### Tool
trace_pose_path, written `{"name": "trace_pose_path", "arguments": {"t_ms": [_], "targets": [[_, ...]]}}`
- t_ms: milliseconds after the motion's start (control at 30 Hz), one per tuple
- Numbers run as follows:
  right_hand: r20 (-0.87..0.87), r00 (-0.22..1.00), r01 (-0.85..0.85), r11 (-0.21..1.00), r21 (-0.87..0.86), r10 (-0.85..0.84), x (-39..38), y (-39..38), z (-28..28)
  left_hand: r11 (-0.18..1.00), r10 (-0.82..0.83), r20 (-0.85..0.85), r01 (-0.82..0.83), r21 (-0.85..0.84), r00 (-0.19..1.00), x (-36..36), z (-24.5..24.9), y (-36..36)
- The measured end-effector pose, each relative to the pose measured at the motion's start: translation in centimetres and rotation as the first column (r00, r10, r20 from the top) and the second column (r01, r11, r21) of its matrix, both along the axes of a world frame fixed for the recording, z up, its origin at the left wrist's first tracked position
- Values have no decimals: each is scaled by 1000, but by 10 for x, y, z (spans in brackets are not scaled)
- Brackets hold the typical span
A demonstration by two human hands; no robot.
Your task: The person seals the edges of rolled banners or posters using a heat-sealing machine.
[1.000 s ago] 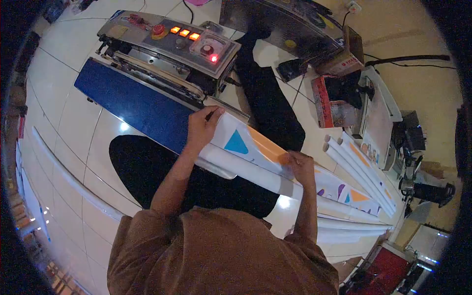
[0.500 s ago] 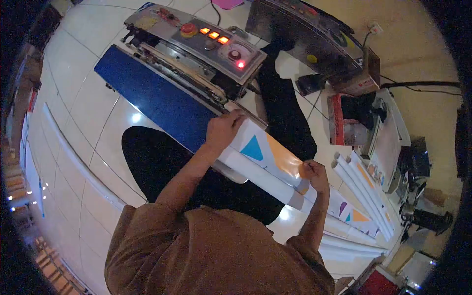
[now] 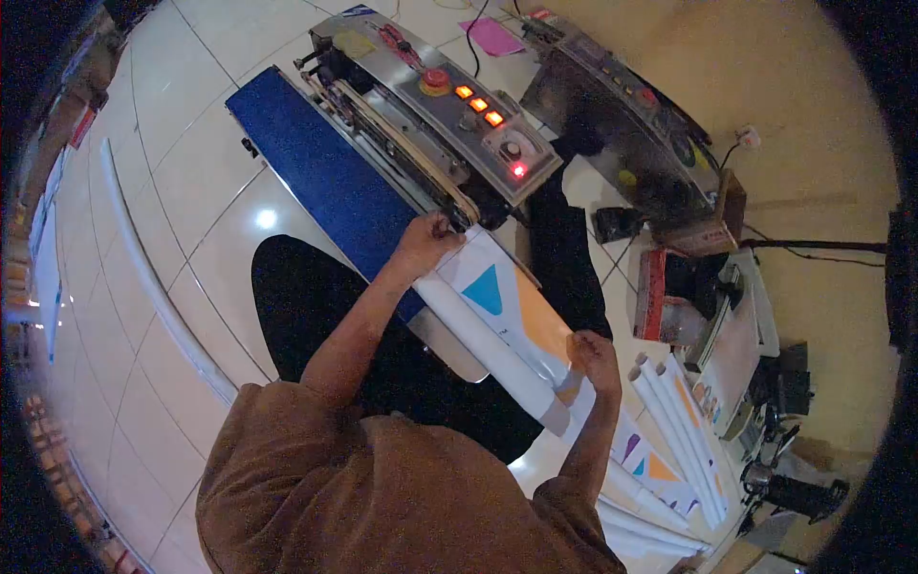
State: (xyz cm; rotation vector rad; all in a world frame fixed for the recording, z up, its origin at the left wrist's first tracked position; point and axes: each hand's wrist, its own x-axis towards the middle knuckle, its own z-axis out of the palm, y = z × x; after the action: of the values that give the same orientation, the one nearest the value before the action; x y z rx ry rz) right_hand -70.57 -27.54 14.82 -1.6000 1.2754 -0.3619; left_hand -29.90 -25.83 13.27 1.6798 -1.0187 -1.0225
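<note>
A white printed sheet [image 3: 528, 320] with a teal triangle and an orange band lies slanting across my lap, glossy near its right end. Along its near side runs a white roll [image 3: 488, 349]. My left hand [image 3: 426, 246] is closed, fingertips pinching the sheet's upper left corner, close to the end of the sealing machine's belts [image 3: 463, 203]. My right hand [image 3: 597, 362] grips the far edge of the sheet toward its right end, thumb and fingers pressed together. The band sealer [image 3: 449, 105] has lit orange switches, a red light and a blue conveyor [image 3: 316, 172].
Several rolled printed sheets [image 3: 674, 430] lie on the tiled floor to the right. A second metal machine [image 3: 622, 115] stands behind, beside cardboard boxes [image 3: 653, 297]. A long white strip [image 3: 158, 277] lies on the left. A black cylindrical object [image 3: 798, 490] is at lower right.
The view has turned, shifting the sealer right and down in the picture. My left hand and the sheet's corner have come closer to the belt end. Both hands keep their hold.
</note>
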Motion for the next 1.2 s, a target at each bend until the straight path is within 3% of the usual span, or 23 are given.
{"name": "trace_pose_path", "arguments": {"t_ms": [33, 100, 233, 300, 333, 400, 433, 500, 533, 600, 633, 700, 733, 767, 833, 1000, 1133, 1200], "targets": [[0, 1000, -9, 1000, -11, 9, 3, -4, -4, 1000, 9, 0, -9, -11, 1000, 6, -1, -2], [138, 986, 76, 988, 133, -95, 16, -7, -6, 1000, -5, 28, 5, -26, 1000, 14, -3, -3], [39, 996, 70, 988, 138, -76, 36, -11, 5, 991, 6, 131, 12, -137, 991, 27, -10, -6], [-86, 996, -41, 999, -33, 38, 45, -12, 16, 996, -36, -113, 26, -89, 993, 33, -22, -11], [-91, 995, -46, 999, -29, 43, 43, -13, 9, 996, -32, -118, 22, -85, 992, 40, -27, -11], [-18, 1000, -2, 999, 46, 3, 40, -17, -9, 971, -140, 130, 162, -176, 982, 53, -17, -7], [-19, 1000, -3, 999, 47, 3, 40, -17, -10, 971, -140, 129, 161, -176, 982, 53, -7, -1], [-112, 993, -63, 989, -135, 48, 50, -14, -1, 993, 8, 357, 34, -113, 934, 46, 50, 24], [-110, 993, -57, 990, -128, 43, 51, -14, 1, 994, 0, 358, 40, -106, 934, 38, 69, 34], [79, 997, -5, 987, 162, -7, 54, -18, 3, 987, 14, 423, 54, -149, 906, 13, 98, 50], [84, 996, 0, 986, 165, -14, 59, -17, 6, 978, -54, 440, 136, -158, 897, -2, 103, 58], [-107, 992, -81, 991, -109, 69, 69, -16, 13, 938, -240, 439, 323, -126, 866, -35, 105, 65], [-105, 992, -81, 991, -109, 69, 70, -16, 9, 900, -356, 417, 427, -87, 836, -52, 99, 65], [-45, 998, -38, 997, -63, 35, 69, -17, 2, 900, -355, 418, 426, -88, 836, -70, 89, 66], [13, 1000, 2, 1000, -20, -2, 74, -18, 6, 827, -290, 660, 529, -192, 693, -102, 64, 65], [-189, 982, -17, 984, -175, -16, 87, -10, 33, 848, -268, 737, 515, -127, 621, -123, 36, 59], [-231, 971, -8, 960, -280, -60, 65, 1, 27, 848, -268, 770, 522, -97, 579, -112, 32, 54], [-160, 985, 6, 937, -350, -66, 49, 7, 18, 843, -271, 786, 531, -84, 556, -108, 32, 54]]}}
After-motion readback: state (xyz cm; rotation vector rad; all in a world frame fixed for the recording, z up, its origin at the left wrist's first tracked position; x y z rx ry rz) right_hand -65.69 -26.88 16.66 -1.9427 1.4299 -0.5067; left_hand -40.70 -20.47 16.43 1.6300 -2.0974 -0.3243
